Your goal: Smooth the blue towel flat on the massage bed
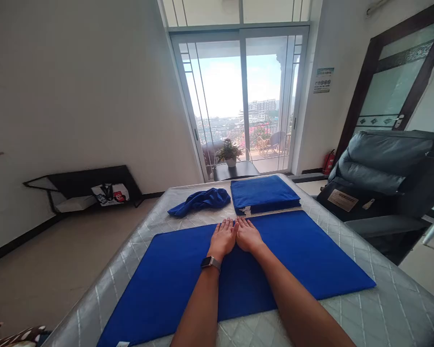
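My left hand (pixel 222 238) and my right hand (pixel 248 236) lie palm down, side by side, on a flat blue cloth (pixel 166 289) near its far edge. Their fingertips nearly meet, and neither hand grips anything. A dark smartwatch (pixel 210 263) sits on my left wrist. Beyond the cloth's far edge are a folded blue cloth stack (pixel 264 194) with a small white tag and a crumpled blue cloth (pixel 200 201). All of these rest on a quilted silver-grey mattress (pixel 376 308).
A grey padded recliner (pixel 379 166) stands to the right of the mattress, and a red fire extinguisher (pixel 329 162) is behind it. A low black rack (pixel 90 185) holding a bag stands by the left wall. Ahead are glass balcony doors (pixel 238 101) and a potted plant (pixel 230 152) on a black table.
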